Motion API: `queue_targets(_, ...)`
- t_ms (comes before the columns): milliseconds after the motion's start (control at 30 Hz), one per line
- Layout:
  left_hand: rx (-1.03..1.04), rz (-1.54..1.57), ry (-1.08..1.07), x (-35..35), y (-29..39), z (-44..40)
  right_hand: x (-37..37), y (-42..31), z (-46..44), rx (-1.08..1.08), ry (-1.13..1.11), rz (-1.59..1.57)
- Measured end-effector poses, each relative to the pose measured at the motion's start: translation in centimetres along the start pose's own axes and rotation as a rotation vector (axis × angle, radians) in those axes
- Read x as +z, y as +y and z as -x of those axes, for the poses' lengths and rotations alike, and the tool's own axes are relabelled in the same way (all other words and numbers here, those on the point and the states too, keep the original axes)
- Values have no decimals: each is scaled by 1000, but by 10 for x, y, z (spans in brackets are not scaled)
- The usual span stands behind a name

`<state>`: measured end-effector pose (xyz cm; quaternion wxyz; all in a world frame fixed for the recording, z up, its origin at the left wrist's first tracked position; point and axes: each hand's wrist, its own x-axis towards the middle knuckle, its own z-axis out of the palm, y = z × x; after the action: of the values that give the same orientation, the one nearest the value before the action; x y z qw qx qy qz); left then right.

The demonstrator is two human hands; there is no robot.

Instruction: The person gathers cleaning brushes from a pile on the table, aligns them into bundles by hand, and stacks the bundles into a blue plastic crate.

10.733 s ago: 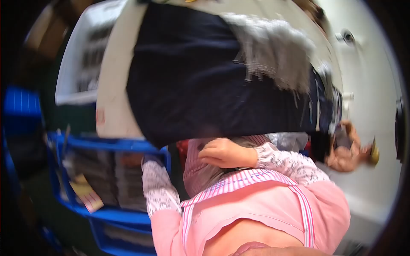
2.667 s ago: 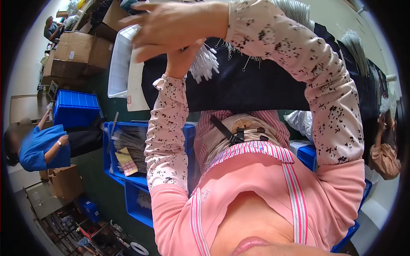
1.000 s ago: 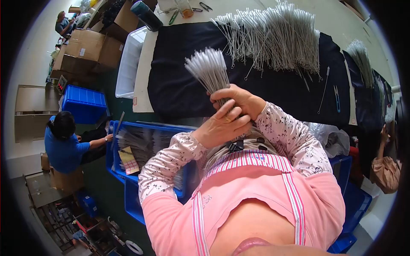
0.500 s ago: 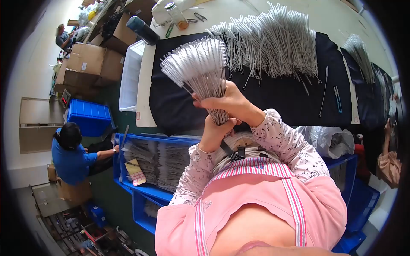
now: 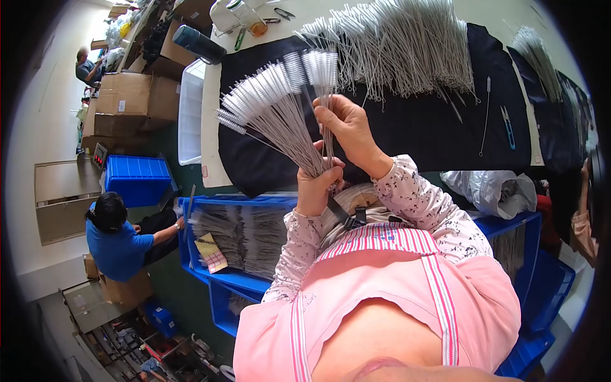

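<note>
My left hand (image 5: 315,191) is closed round the lower stems of a fanned bundle of thin wire brushes (image 5: 264,95) with white bristle heads. Above it, my right hand (image 5: 350,130) pinches a smaller group of the brushes, which stands upright and slightly apart from the fan; its stems run down to my left hand. The bundle is over a dark cloth (image 5: 254,162) on the table. Behind the cloth's middle lies a large pile of similar brushes (image 5: 407,51) with looped wire ends. One loose brush (image 5: 485,121) lies right of the pile, beside blue-handled snips (image 5: 508,130).
A dark bottle (image 5: 197,43), a glass jar (image 5: 247,18) and more snips lie at the table's back left. Blue crates (image 5: 238,200) of brushes stand below the table edge. A plastic bag (image 5: 477,188) hangs right. A person in blue (image 5: 124,239) sits at left.
The bundle has spread wider into a fan. My right hand has moved up from the stems and now holds a smaller group apart, while my left hand keeps its grip low.
</note>
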<state>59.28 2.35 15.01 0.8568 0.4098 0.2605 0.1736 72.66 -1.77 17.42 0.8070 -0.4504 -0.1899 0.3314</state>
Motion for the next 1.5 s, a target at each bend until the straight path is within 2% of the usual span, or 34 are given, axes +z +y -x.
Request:
queue_targets(33, -10, 10, 6, -5, -2, -1, -1, 3, -3, -44, -3, -2)
queue_targets(200, 14, -99, 10, -19, -5, -3, -3, -2, -6, 247, -169, -97)
queue_targets(300, 38, -114, 12, -17, -4, 1, -6, 4, -8, 309, -204, -57)
queue_targets(400, 65, -83, -8, -16, -4, 2, -9, 7, -8, 328, -221, -191)
queue_targets(600, 157, -14, 0, -18, -7, 2, -10, 15, -12, 317, -191, -251)
queue_targets(700, 165, 27, -4, -18, -9, 2, -1, 2, -9, 320, -96, -313)
queue_targets(833, 165, 7, 24, -19, -13, 2, -23, 27, -17, 408, -255, -392)
queue_targets(1333, 168, -154, 91, -15, -10, 1, -12, 30, -13, 472, -176, -431)
queue_targets(1500, 187, -141, 77, -7, -6, 4, -12, 24, -13, 476, -278, -418)
